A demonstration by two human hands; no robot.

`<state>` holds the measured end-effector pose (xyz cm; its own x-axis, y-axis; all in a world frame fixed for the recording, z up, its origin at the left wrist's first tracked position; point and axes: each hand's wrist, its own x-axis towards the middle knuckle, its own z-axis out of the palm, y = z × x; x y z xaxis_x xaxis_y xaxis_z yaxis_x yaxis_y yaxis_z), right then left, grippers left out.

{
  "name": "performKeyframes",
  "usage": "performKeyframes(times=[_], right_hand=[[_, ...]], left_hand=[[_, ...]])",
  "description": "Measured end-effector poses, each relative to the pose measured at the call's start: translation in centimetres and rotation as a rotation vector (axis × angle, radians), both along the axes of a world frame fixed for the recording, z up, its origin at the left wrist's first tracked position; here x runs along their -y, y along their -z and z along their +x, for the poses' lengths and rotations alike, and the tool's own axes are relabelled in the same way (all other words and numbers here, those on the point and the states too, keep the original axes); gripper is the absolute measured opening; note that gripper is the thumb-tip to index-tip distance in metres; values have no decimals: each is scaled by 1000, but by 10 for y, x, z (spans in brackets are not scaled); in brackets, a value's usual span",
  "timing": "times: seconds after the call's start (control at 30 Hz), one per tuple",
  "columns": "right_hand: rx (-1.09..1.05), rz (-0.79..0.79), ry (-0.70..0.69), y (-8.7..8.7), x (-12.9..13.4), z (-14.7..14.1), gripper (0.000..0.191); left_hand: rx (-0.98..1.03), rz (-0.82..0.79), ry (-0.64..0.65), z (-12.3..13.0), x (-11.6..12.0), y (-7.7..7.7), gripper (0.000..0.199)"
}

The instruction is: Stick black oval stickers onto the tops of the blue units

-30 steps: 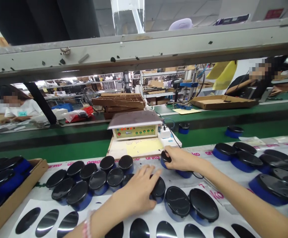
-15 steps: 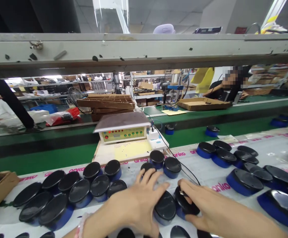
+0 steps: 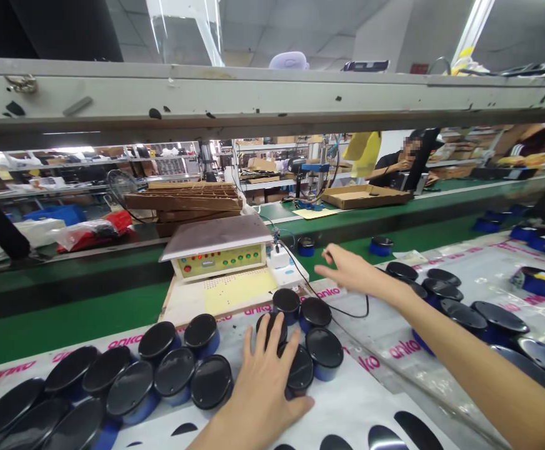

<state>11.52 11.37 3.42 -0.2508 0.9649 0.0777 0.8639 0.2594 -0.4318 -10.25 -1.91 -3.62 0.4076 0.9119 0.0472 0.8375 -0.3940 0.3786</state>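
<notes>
My left hand (image 3: 265,381) is spread over a cluster of round blue pieces with glossy black tops. Its fingertips rest on one black top (image 3: 272,331), and another black-topped piece (image 3: 299,369) lies beside the thumb, partly covered by the hand. My right hand (image 3: 347,270) is stretched forward over the far edge of the table, thumb and forefinger apart, nothing seen in it. A round blue piece (image 3: 381,245) stands on the green belt to its right, and another piece (image 3: 305,246) to its left. One more black-topped piece (image 3: 324,350) sits at the cluster's right side.
Rows of similar pieces (image 3: 132,387) fill the left, and more (image 3: 445,294) stand right, partly behind my right forearm. A control box (image 3: 219,256) with a black cable (image 3: 347,312) stands ahead. Black discs (image 3: 387,437) lie on a white sheet in front. A shelf beam (image 3: 254,94) crosses above.
My right hand has let go of a black-topped piece beside my left hand and moved forward toward the belt. My left hand stays over the cluster. The view has turned slightly right.
</notes>
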Motion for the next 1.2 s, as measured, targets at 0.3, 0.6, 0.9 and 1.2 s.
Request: performKeyframes(times=[0.3,0.6,0.9,1.2], right_hand=[[-65,33,276,31,-114,-38,32],[-274,163,73,-37,-17,-41,30],[-267,437,-459,-41,133,-67,17],[-192,612,-624,-25,128,-65,20]], left_hand=[[73,-135,82,-1,-12,8,96],[1349,-293,-207,-23,4,-53,64],[1723,-718,-143,-29,22,-82,43],[1588,-477,-250,-30,23,-81,44]])
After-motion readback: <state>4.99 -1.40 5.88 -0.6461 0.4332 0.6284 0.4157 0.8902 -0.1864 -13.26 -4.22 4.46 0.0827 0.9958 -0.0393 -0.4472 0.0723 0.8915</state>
